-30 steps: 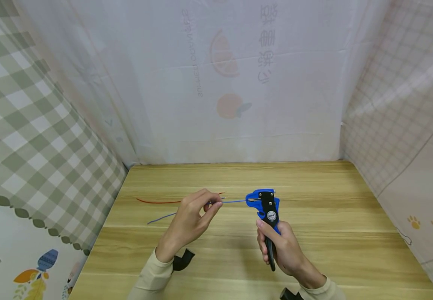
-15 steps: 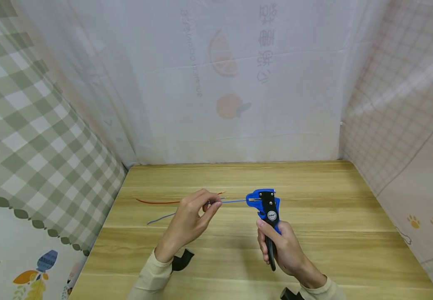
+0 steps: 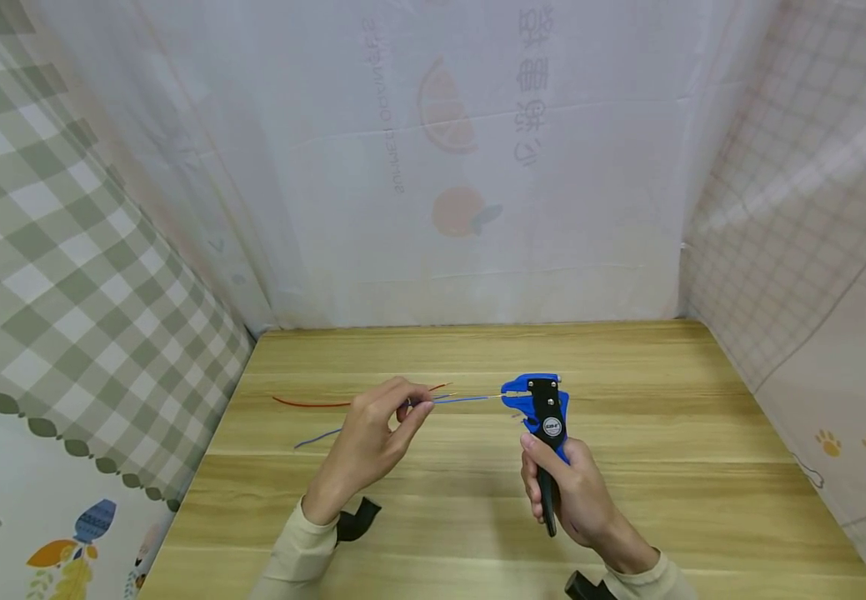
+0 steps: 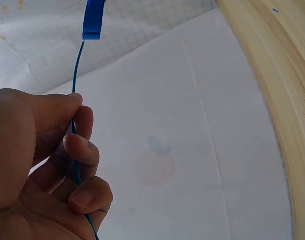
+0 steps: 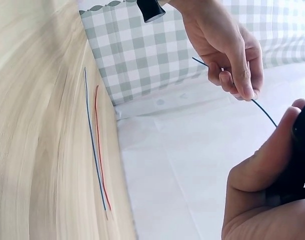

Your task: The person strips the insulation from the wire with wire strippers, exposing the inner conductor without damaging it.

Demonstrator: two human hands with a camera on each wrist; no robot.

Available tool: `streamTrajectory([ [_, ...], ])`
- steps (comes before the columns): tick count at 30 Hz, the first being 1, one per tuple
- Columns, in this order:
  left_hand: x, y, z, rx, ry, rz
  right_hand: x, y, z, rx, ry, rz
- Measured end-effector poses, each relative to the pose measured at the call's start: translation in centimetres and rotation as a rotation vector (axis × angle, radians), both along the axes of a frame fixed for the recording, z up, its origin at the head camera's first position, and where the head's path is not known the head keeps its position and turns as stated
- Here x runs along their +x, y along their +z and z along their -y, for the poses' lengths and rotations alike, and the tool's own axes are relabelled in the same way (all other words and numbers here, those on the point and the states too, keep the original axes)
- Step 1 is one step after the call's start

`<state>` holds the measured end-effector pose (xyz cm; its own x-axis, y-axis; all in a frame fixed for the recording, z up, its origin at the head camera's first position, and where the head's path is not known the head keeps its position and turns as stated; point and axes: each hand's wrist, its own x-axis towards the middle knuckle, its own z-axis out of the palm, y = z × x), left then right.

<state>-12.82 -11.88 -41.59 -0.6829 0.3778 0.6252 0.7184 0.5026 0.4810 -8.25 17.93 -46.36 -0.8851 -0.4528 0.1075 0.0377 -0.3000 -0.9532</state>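
My left hand [image 3: 372,429] pinches a thin blue wire [image 3: 466,400] between thumb and fingers, a little above the table. A short bare, pale end of this wire points right, at the mouth of a blue-and-black wire stripper [image 3: 548,417]; whether it touches cannot be told. In the left wrist view the blue wire [image 4: 75,70] runs up to the blue nose of the wire stripper [image 4: 92,22] and passes down through the curled fingers. My right hand [image 3: 571,492] grips the stripper's handles upright. In the right wrist view the stripper is dark and mostly cut off.
On the wood-grain table [image 3: 703,467] lie a red wire [image 5: 99,145] and a second blue wire [image 5: 94,150], side by side, both with bare ends. Printed cloth walls [image 3: 372,250] enclose the table at the back and sides. Black cuff-side mounts [image 3: 357,521] sit near each wrist.
The stripper has moved slightly right and up, and its mouth has opened. My left hand has drawn slightly left with the wire; a bare metal end now shows beside the stripper's mouth.
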Motion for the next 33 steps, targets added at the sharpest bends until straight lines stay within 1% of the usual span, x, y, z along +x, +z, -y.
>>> streamTrajectory([
  [7, -0.1, -0.4, 0.2, 0.019, 0.0, -0.001, -0.1, 0.1, -0.4, 0.013, -0.021, 0.004],
  [14, -0.1, -1.2, 0.7, 0.032, 0.02, 0.034, -0.2, 0.3, -0.9, 0.028, -0.043, 0.012],
  [19, 0.0, -1.5, 0.9, 0.026, 0.032, 0.061, -0.1, 0.4, -1.1, 0.032, -0.057, 0.005],
  [27, 0.2, -1.8, 1.3, 0.005, 0.054, 0.085, -0.4, 0.0, -1.5, 0.019, -0.034, -0.057],
  [33, 0.0, -2.5, 1.6, 0.007, 0.065, 0.086, -0.5, -0.4, -2.0, -0.02, 0.029, -0.12],
])
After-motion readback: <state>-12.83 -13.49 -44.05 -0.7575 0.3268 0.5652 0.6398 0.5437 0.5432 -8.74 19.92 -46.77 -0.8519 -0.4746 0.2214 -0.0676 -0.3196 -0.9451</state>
